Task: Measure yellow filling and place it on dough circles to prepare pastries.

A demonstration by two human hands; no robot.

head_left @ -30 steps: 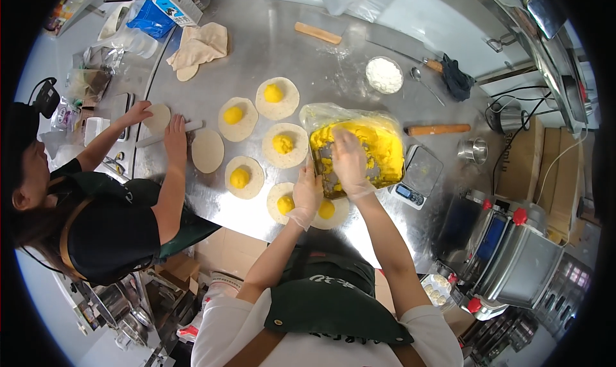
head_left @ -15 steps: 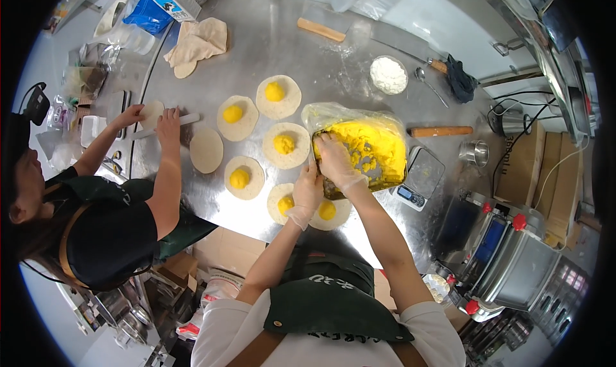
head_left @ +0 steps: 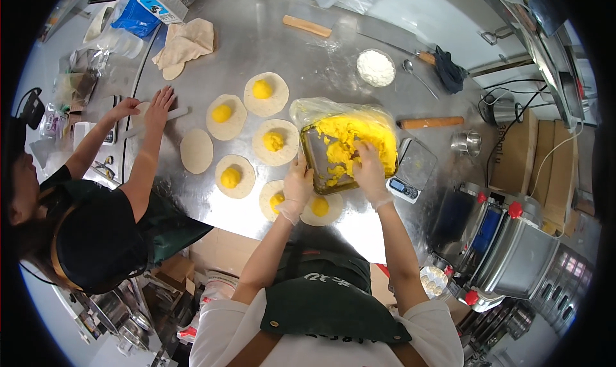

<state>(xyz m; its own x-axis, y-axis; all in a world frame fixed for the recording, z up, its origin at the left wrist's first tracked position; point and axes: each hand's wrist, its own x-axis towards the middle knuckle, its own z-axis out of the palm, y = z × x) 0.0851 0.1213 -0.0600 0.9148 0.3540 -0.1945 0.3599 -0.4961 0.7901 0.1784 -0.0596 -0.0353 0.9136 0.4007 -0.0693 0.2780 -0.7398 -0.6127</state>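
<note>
A metal tray [head_left: 335, 188] lined with clear plastic holds crumbly yellow filling [head_left: 380, 131], heaped toward its far and right sides. My left hand [head_left: 298, 188], in a clear glove, is closed on the tray's near left edge. Inside the tray, my gloved right hand [head_left: 368, 175] has its fingers closed around some filling near the right side; the fingertips are partly hidden. Left of the tray lie several dough rounds topped with yellow balls, among them one round [head_left: 271, 104] at the far side. A bare dough round [head_left: 196, 151] lies farther left.
A scale [head_left: 410, 168] and a wooden rolling pin [head_left: 431, 122] are right of the tray. Beyond it stand a bowl of white powder [head_left: 376, 68] and a spoon [head_left: 420, 78]. At left, a co-worker's hands [head_left: 151, 113] work by a dough round. A cloth [head_left: 186, 43] lies farther back.
My right hand has moved from the tray's left end to its right side. Filling now lies loosened in the tray's middle. The view has shifted slightly.
</note>
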